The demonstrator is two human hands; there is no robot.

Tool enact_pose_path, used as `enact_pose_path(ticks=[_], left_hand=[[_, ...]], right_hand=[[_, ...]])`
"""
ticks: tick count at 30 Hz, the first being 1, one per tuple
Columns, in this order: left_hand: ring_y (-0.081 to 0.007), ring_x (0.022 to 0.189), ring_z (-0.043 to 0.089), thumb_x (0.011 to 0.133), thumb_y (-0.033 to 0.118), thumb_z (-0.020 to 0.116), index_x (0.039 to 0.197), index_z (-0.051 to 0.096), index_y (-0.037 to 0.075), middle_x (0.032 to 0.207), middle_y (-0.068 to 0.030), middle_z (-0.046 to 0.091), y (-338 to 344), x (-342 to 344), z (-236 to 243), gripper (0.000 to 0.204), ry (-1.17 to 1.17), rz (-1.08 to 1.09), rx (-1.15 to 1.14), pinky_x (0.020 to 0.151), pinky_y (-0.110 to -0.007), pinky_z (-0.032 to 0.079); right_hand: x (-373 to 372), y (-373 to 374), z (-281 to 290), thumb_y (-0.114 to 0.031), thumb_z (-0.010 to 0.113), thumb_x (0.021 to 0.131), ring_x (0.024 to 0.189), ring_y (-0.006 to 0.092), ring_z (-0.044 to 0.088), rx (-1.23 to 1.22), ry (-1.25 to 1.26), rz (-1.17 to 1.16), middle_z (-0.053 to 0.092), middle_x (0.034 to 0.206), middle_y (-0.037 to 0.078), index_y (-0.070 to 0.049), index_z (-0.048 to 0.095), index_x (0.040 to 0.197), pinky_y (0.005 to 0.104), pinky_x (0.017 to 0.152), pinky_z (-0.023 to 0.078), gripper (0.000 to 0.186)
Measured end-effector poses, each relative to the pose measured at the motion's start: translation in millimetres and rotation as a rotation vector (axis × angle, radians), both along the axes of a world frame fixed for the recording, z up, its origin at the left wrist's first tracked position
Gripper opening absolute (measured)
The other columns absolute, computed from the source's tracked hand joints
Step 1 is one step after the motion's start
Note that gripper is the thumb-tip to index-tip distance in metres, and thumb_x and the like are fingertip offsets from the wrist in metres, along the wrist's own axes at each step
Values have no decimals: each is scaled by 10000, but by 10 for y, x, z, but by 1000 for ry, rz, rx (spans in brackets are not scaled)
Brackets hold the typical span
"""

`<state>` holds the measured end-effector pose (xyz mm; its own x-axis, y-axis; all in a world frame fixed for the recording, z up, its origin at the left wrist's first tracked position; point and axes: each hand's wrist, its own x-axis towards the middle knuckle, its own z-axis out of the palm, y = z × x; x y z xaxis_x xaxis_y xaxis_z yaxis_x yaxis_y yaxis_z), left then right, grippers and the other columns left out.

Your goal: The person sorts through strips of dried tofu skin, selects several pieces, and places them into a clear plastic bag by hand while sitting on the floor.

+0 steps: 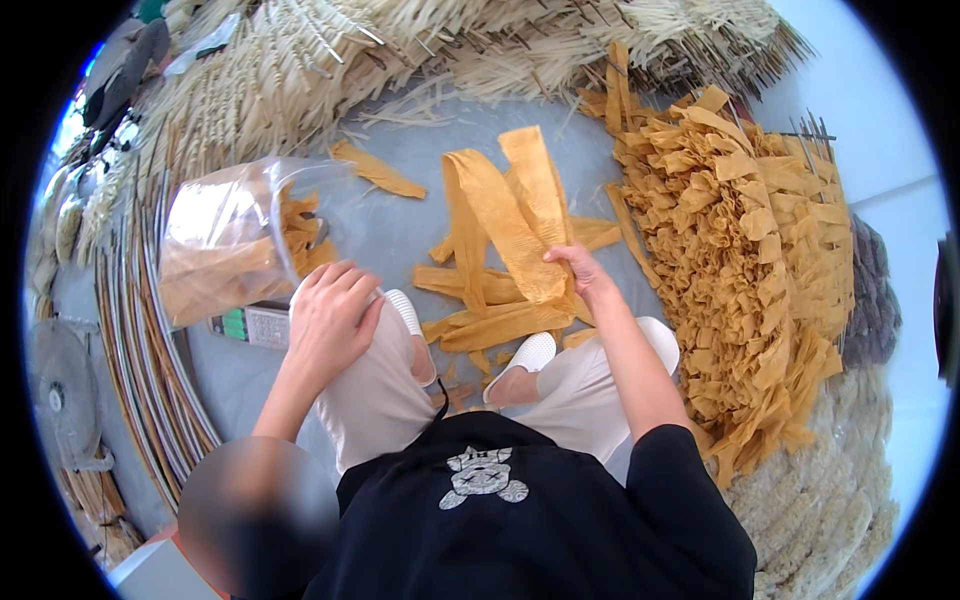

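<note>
My right hand [575,268] pinches a long orange crinkled strip [487,215], like crepe paper, which is folded over and raised above the floor between my knees. More orange strips [500,325] lie in a loose heap beneath it, around my white shoes. My left hand [338,308] rests over my left knee with its fingers spread and bent downward, and no object shows in it. Close by that hand lies a clear plastic bag [222,225] with orange strips inside, its mouth facing the heap. One single strip [378,170] lies apart on the grey floor beyond.
On the right stands a large pile of ruffled orange bundles [700,220], with pale fluffy bundles [820,490] nearer me. Cream-coloured stalks [450,50] line the far side. Long thin rods [150,340] and a fan [65,395] are on the left.
</note>
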<state>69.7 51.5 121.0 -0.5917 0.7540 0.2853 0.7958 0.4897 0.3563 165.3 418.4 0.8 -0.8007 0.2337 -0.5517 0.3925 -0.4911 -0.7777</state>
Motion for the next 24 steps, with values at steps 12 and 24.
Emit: enact_pose_path(ticks=[12, 24], left_hand=[[-297, 1381, 84, 747, 180, 698, 1428, -31, 3, 1482, -230, 42, 245, -428, -83, 1013, -1189, 378, 748, 1101, -372, 126], [-139, 897, 604, 853, 124, 586, 1088, 552, 12, 1041, -72, 624, 940, -406, -174, 262, -1322, 27, 896, 777, -288, 492]], right_hand=[[483, -771, 1104, -46, 612, 620, 1021, 221, 563, 60, 399, 61, 546, 1161, 123, 6, 409, 1272, 330, 883, 467, 684], [918, -844, 1211, -23, 611, 623, 1005, 250, 583, -182, 437, 12, 558, 1132, 142, 8, 391, 1273, 342, 863, 497, 688]])
